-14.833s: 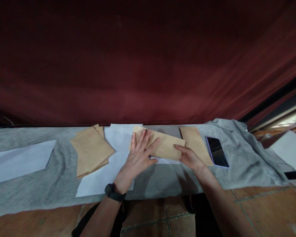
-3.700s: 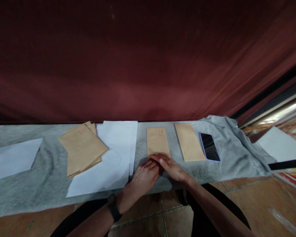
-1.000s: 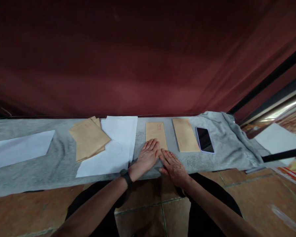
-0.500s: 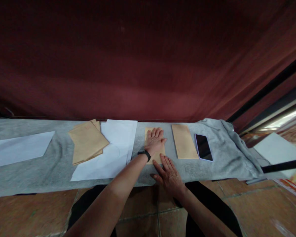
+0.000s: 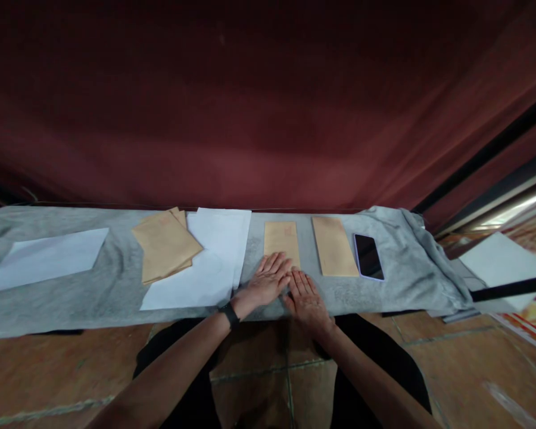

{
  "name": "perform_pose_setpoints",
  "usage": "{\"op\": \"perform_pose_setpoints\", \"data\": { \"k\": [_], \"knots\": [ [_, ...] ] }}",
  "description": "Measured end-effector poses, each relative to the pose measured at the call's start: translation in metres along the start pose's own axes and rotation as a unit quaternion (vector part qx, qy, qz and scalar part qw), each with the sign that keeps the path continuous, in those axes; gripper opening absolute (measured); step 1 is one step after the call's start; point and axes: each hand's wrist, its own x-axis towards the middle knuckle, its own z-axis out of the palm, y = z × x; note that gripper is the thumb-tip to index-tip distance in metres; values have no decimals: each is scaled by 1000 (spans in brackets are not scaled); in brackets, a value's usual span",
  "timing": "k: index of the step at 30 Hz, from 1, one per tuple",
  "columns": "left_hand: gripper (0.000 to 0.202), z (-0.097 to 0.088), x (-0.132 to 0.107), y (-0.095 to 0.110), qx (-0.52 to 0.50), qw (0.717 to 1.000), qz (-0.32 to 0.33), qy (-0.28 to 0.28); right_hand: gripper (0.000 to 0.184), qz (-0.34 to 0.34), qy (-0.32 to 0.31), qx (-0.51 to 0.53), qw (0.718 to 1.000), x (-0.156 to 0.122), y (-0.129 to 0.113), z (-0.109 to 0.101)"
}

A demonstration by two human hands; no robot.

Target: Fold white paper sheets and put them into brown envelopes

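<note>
A brown paper envelope (image 5: 281, 236) lies flat on the grey cloth, its near end covered by my hands. My left hand (image 5: 266, 280), with a black band at the wrist, rests flat across that near end, fingers stretched out. Beside it my right hand (image 5: 307, 298) lies flat, its fingertips at the envelope's near right corner. Neither hand grips anything. Just to the right is another stack of brown envelopes (image 5: 336, 247), or one thick envelope; I cannot tell which.
A phone (image 5: 368, 256) lies right of the envelopes. On the left are white paper sheets (image 5: 218, 253), a fanned pile of brown envelopes (image 5: 166, 243) and a folded white sheet (image 5: 49, 259). The grey cloth (image 5: 116, 304) covers a narrow bench against a dark red panel (image 5: 268, 119).
My left hand has slid back toward me from the envelope's middle to its near end, uncovering the far part. My right hand has stayed near the close edge.
</note>
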Motion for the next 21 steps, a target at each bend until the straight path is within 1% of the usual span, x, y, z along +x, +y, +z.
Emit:
{"op": "perform_pose_setpoints", "data": {
  "k": [2,3,5,7,9,11,13,15,17,18,19,21],
  "knots": [
    [54,4,-16,5,9,999,-21,25,60,-6,11,-1,1000,0,1,1],
    [54,5,-22,6,14,998,-41,43,61,-8,17,-1,1000,-1,2,2],
    [55,8,-31,8,21,992,-97,80,64,-8,26,-1,1000,-1,3,2],
    [57,7,-35,10,22,983,-149,104,68,-1,33,-6,999,-1,1,4],
    [59,4,-35,11,9,978,-176,113,72,18,41,-19,999,-1,-3,7],
    [59,-1,-32,11,-25,977,-175,121,75,48,49,-40,997,2,-10,10],
    [63,-5,-27,10,-79,972,-172,138,75,78,52,-66,993,7,-18,13],
    [72,-7,-20,7,-153,956,-190,162,74,98,56,-93,989,13,-25,16],
    [80,-6,-13,2,-254,922,-225,188,73,106,64,-114,986,19,-30,17],
    [84,-6,-9,1,-317,897,-237,198,73,108,66,-120,985,21,-31,17],
    [88,-5,-6,-1,-387,866,-243,204,74,111,66,-122,984,24,-33,17],
    [95,-6,0,0,-528,790,-237,204,77,121,56,-119,984,29,-34,13]
  ]
}}
